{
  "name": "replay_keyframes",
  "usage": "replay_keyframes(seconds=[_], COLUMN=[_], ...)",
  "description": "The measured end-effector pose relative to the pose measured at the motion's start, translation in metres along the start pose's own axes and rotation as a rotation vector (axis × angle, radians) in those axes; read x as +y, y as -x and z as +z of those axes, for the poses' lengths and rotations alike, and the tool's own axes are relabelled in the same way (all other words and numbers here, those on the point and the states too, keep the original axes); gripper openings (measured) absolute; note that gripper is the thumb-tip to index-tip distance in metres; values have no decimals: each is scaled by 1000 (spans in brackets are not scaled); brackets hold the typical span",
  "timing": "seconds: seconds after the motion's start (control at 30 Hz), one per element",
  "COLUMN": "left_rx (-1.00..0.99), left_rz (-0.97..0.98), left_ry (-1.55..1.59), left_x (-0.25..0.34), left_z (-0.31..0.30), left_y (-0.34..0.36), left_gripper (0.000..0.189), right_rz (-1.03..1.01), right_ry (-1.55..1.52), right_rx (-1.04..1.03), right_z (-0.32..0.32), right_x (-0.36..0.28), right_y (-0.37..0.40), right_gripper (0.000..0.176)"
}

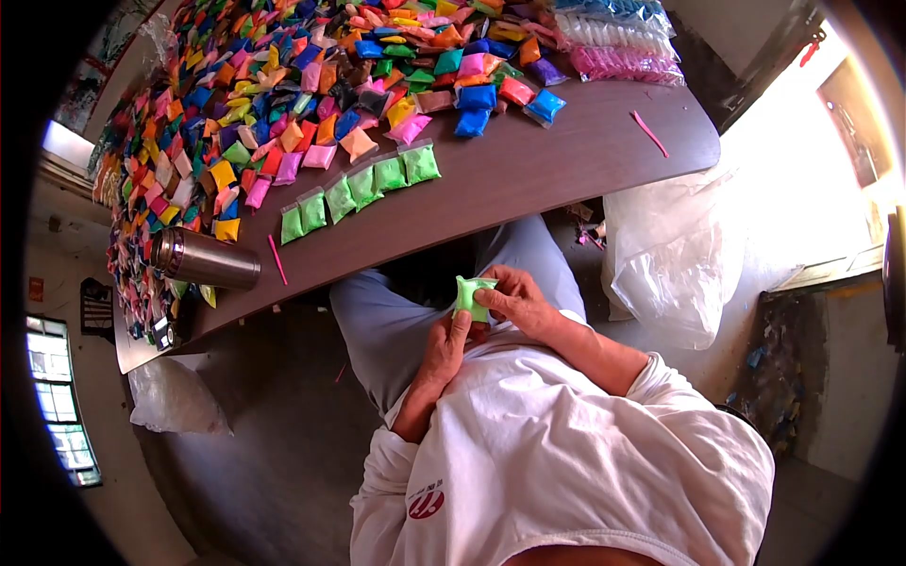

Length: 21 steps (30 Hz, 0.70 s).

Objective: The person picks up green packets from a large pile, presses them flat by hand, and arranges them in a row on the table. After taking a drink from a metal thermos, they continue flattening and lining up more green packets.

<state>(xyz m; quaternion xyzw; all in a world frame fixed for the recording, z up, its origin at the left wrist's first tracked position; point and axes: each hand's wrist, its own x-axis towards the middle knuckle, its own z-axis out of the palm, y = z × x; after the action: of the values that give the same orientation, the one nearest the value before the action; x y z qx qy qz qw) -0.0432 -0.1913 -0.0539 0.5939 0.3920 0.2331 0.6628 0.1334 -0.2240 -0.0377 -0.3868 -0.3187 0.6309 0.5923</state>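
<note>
Between my two hands, over my lap, is a small light-green packet in clear plastic. My left hand pinches its lower edge between thumb and fingers. At its right side my right hand grips it with thumb and curled fingers. On the table's near side lies a row of several matching green packets, side by side at a slant. A large heap of packets in many colours spreads behind that row.
A metal flask lies on its side at the table's left. Pink strips rest on the tabletop. Stacked bags of blue, clear and pink pieces sit at the back right. A clear plastic bag hangs beside the table.
</note>
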Motion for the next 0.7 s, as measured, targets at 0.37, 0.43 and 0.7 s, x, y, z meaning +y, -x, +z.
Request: replay_keyframes(seconds=[0.37, 0.43, 0.7], left_rx=[-3, -2, 55], left_rz=[-18, -13, -38], left_ry=[-71, -76, -37], left_x=[3, 7, 0], left_z=[-1, 0, 0], left_y=[2, 3, 0], left_gripper=[57, 58, 58], right_rz=[82, 90, 200], right_ry=[-16, -20, 87], right_rx=[-61, -75, 9], right_z=[4, 5, -1], right_x=[3, 1, -1], right_y=[-1, -1, -2], right_gripper=[21, 22, 27])
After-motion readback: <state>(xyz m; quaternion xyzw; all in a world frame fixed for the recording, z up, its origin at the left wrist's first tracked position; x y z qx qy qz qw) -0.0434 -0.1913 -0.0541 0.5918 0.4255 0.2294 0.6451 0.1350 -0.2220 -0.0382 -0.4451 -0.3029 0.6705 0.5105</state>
